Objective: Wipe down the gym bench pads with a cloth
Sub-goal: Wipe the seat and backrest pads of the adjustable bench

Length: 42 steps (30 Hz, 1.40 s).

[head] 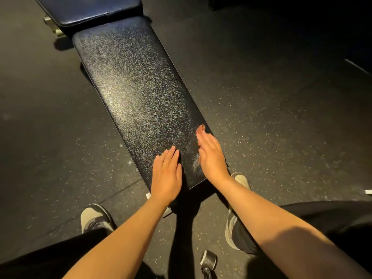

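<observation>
**State.** Left hand (166,174) laid flat on the near end of the long pad (136,87), fingers (171,156) straight and pressed together. Right hand (211,156) flat just beside it at the pad's right edge, fingers (204,137) straight, close together, holding nothing. No cloth in view; cannot tell whether one lies under a palm.

**Hazards.**
- Likely to smear rather than clean if wiped with bare palms. Cause: no cloth.
- Possible slip off the edge immediately right of the right fingers. Cause: glossy covering.
- Possible snag on the brownish mark (201,127) just ahead of the right fingertips. Perhaps a tear; cannot tell.
- Easy to skip the second pad (92,11), far ahead of both sets of fingers.

**Materials.**
- Long pad: black, pebbled, shiny vinyl-like skin, tapered, with rounded far corners. Pale streak (195,163) between the hands.
- Second pad: smoother, dark, thick, round-cornered.
- Floor (261,97): matte, speckled, rubber-like.
</observation>
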Tool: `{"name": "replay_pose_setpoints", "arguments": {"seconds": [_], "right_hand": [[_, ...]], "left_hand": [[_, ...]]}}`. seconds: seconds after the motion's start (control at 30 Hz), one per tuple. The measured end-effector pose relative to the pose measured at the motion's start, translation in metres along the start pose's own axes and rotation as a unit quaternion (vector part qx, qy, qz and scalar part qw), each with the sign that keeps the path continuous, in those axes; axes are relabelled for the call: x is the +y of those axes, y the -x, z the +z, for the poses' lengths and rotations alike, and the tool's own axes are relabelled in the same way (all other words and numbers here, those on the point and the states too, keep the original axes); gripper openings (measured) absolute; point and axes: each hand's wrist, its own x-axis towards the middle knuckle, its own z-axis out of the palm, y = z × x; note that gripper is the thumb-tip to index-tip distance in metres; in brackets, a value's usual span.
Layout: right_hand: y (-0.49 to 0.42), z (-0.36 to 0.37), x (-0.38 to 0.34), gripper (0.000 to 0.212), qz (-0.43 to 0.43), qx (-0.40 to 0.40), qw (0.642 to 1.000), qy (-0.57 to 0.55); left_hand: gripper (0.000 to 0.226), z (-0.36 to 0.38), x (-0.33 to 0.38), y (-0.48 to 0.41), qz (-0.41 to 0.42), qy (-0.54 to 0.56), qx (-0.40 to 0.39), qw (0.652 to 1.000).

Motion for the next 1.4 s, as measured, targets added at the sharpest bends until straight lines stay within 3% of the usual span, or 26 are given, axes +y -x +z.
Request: {"name": "replay_pose_setpoints", "arguments": {"seconds": [0.33, 0.5, 0.7, 0.83, 0.93, 1.0, 1.13, 1.23, 1.3, 1.4], "right_hand": [[0.032, 0.009, -0.006, 0.047, -0.147, -0.040, 0.988, 0.013], [0.013, 0.005, 0.008, 0.054, 0.013, 0.002, 1.000, 0.011], [0.067, 0.031, -0.007, 0.050, -0.026, -0.026, 0.999, -0.038], [0.056, 0.013, -0.006, 0.042, -0.043, -0.054, 0.997, -0.034], [0.035, -0.007, -0.005, 0.057, 0.072, -0.023, 0.996, -0.045], [0.033, -0.006, -0.010, 0.068, 0.124, -0.061, 0.989, -0.062], [0.045, 0.009, -0.029, 0.082, 0.020, -0.125, 0.990, -0.067], [0.053, 0.010, -0.039, 0.077, -0.040, -0.172, 0.979, -0.105], [0.051, 0.006, -0.032, 0.069, -0.037, -0.150, 0.982, -0.104], [0.049, 0.002, -0.009, 0.060, -0.021, -0.107, 0.993, 0.035]], "left_hand": [[0.050, 0.005, 0.006, 0.004, 0.000, 0.026, -0.013, 1.000], [0.051, 0.004, 0.009, 0.008, -0.011, 0.027, -0.018, 0.999], [0.051, 0.007, 0.011, 0.014, -0.018, 0.065, -0.027, 0.997], [0.048, 0.006, 0.010, 0.020, -0.008, 0.064, -0.026, 0.998], [0.048, 0.004, 0.012, 0.024, -0.013, 0.061, -0.023, 0.998], [0.048, 0.003, 0.013, 0.027, -0.011, 0.070, -0.027, 0.997], [0.051, 0.002, 0.009, 0.024, -0.028, 0.125, -0.029, 0.991], [0.051, 0.001, 0.006, 0.020, -0.012, 0.179, -0.023, 0.983], [0.052, 0.000, 0.006, 0.021, -0.023, 0.178, -0.021, 0.984], [0.053, -0.001, 0.006, 0.026, -0.038, 0.144, -0.028, 0.988]]}}
